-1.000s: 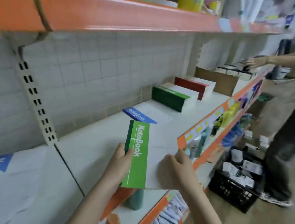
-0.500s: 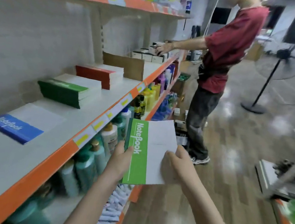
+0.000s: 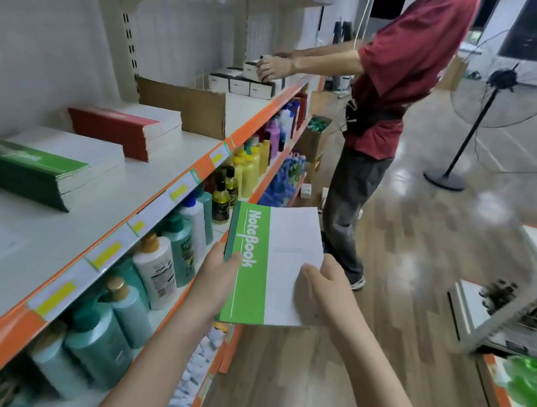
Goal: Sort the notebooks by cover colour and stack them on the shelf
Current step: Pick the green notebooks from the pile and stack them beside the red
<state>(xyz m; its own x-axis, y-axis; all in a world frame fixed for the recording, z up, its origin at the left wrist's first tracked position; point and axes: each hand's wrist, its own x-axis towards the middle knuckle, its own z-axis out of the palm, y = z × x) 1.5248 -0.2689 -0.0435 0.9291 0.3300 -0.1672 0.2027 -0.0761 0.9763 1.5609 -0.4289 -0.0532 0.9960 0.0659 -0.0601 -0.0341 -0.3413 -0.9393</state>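
Beside the shelf (image 3: 144,192), both hands' fingers (image 3: 230,258) grip the green notebook (image 3: 268,265) by its edges.

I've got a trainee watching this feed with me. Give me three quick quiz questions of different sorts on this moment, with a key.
1. True or false: both hands hold the green notebook.
2. Which stack on the shelf matches its cover? A) red stack B) green stack C) cardboard box
3. Fill in: the notebook is held out over the ____, not above the shelf.

Key: 1. True; the left hand grips the green edge, the right hand the white side. 2. B. 3. floor.
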